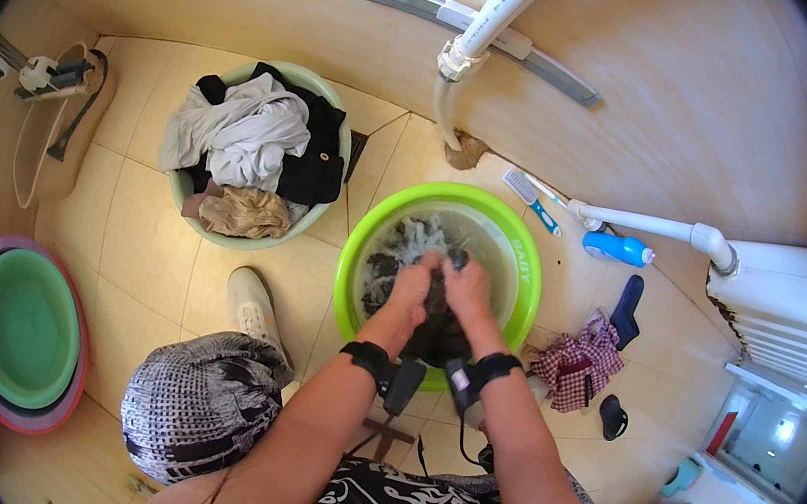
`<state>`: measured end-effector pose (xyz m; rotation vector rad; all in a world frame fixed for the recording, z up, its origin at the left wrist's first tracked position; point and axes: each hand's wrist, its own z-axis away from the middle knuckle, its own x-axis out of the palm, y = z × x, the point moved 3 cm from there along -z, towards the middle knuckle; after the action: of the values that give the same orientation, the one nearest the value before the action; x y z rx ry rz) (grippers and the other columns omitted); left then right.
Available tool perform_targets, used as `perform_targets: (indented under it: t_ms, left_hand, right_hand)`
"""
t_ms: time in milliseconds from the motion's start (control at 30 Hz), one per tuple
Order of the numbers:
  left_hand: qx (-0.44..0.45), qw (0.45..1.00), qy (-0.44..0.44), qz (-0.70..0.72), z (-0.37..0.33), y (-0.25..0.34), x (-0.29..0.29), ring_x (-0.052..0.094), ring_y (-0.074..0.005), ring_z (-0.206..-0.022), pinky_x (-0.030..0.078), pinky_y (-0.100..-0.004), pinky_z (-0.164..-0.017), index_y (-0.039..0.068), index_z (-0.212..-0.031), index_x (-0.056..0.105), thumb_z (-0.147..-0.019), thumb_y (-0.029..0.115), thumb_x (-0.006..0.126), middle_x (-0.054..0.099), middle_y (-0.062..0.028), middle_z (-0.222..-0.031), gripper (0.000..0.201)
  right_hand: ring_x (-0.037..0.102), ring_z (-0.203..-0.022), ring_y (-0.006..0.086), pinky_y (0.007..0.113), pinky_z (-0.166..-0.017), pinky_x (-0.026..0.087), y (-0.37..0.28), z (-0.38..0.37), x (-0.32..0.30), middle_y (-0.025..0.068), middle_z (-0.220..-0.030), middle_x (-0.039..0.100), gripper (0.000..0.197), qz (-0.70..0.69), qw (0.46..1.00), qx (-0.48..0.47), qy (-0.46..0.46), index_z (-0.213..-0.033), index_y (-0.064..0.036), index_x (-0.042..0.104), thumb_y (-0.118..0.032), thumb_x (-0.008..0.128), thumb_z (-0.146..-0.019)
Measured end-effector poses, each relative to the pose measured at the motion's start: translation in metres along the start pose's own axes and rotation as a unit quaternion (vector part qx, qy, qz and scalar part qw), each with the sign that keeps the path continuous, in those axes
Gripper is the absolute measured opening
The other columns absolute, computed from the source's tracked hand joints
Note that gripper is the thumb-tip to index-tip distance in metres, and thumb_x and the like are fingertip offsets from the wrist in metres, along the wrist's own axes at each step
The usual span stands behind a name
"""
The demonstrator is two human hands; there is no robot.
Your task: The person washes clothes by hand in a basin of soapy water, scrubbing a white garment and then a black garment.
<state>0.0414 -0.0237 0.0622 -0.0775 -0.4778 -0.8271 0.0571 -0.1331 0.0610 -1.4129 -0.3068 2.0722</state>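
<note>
A bright green basin [350, 286] stands on the floor in front of me, with cloudy water and soaked dark and grey laundry [415, 243] inside. Above the water, my left hand [411, 286] is closed on a dark wet garment [439, 332]. Close beside it on the right, my right hand [466, 286] grips the same garment, and a dark bunched bit pokes out over the fist. The garment hangs down into the basin toward me. Its kind cannot be made out. Both wrists wear black straps with small devices.
A pale tub [331, 205] heaped with white, black and tan clothes is at the left. To the right lie a scrub brush [533, 201], a blue bottle [618, 248], a checked cloth [579, 366] and a dark sock [627, 310]. Stacked basins [25, 326] sit far left; a pipe [503, 12] descends ahead.
</note>
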Motion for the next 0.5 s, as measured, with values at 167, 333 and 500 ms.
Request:
perform_targets:
  t_ms: [167,333,500]
  left_hand:
    - [0.156,0.987,-0.022,-0.017,-0.021,0.032,-0.022,0.06,-0.0214,-0.088,0.049,-0.0378,-0.077,0.007,-0.108,0.058,-0.086,0.032,0.062,0.061,-0.0114,-0.098,0.033]
    - [0.134,0.946,0.148,-0.256,-0.04,0.007,-0.057,0.056,-0.0275,-0.1,0.045,-0.0409,-0.088,0.004,-0.121,0.049,-0.082,0.025,0.067,0.057,-0.0147,-0.113,0.048]
    - [0.044,0.995,0.051,-0.067,-0.057,0.003,-0.059,0.055,-0.0278,-0.103,0.044,-0.0408,-0.089,0.003,-0.116,0.053,-0.085,0.026,0.06,0.058,-0.0144,-0.113,0.04]
  right_hand:
    - [0.055,-0.106,0.0365,0.04,-0.088,0.043,0.044,-0.023,-0.007,0.0243,-0.114,0.057,0.053,-0.182,0.969,0.163,0.034,-0.116,0.0024,0.053,-0.039,0.057,-0.084]
    - [0.053,-0.106,0.0395,0.044,-0.091,0.041,0.049,-0.013,0.026,0.0253,-0.113,0.057,0.052,0.096,0.99,0.091,-0.053,-0.116,0.0019,0.053,-0.035,0.061,-0.081]
    - [0.057,-0.1,0.0299,0.037,-0.086,0.045,0.057,-0.029,0.001,0.0172,-0.105,0.062,0.048,0.007,0.997,0.071,-0.024,-0.117,-0.0021,0.054,-0.021,0.064,-0.074]
